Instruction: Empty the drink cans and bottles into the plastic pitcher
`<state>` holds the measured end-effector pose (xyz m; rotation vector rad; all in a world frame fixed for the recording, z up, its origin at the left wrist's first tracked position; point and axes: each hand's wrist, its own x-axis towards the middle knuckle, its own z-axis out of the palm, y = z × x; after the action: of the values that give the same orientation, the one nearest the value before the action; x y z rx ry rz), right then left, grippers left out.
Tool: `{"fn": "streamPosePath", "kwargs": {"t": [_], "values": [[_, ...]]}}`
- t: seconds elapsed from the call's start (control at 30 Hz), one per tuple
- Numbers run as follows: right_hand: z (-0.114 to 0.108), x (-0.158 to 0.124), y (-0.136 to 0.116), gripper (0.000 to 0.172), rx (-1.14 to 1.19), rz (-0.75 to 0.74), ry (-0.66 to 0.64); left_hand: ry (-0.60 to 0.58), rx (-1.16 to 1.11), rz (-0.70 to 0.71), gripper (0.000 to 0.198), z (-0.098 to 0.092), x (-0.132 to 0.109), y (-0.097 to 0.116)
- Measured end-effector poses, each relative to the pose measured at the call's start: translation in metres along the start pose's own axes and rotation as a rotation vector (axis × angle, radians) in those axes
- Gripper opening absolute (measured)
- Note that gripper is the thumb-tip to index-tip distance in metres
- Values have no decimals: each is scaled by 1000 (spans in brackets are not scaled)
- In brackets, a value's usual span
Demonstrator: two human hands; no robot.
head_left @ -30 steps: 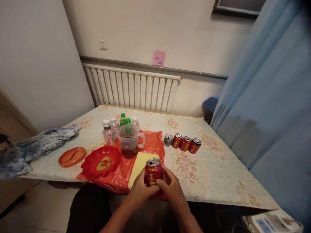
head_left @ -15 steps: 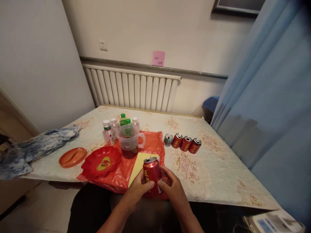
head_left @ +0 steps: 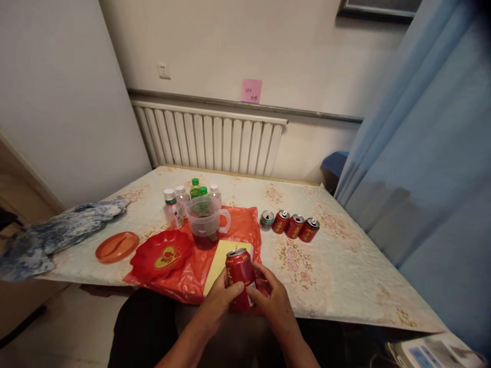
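Note:
A red drink can (head_left: 241,268) with yellow lettering stands upright between my hands at the table's front edge, its tab raised. My left hand (head_left: 221,300) wraps its left side, thumb across the front. From the right, my right hand (head_left: 270,295) grips the same can, its thumb beside a white label patch. Just behind the can lies a yellow pad (head_left: 219,260) on a red plastic bag (head_left: 241,222). A clear measuring jug (head_left: 204,220) with dark liquid sits farther back, left of the can.
Red drink cans (head_left: 296,226) and a smaller teal can (head_left: 267,220) line up at right. Several bottles (head_left: 173,209) stand behind the jug. A red scalloped plate (head_left: 143,260), an orange lid (head_left: 117,247) and patterned cloth (head_left: 72,232) lie leftward. A blue curtain (head_left: 433,153) hangs at right.
The can has turned slightly in my hands, so its large yellow lettering now faces farther left. My grip stays on it, and the view has shifted a little.

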<state>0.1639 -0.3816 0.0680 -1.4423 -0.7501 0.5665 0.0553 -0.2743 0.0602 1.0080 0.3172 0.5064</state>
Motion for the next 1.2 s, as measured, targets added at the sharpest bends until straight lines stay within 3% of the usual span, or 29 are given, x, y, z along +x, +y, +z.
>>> {"fn": "streamPosePath", "kwargs": {"t": [0.43, 0.97, 1.2], "values": [[5, -4, -5, 54, -128, -49, -6, 37, -64, 8, 41, 0, -1, -2], [8, -8, -11, 51, -217, -105, -2, 34, -77, -32, 56, 0, -2, 1], [11, -10, -13, 54, -266, -84, -25, 108, -4, 1, 53, -2, -3, -3]]}}
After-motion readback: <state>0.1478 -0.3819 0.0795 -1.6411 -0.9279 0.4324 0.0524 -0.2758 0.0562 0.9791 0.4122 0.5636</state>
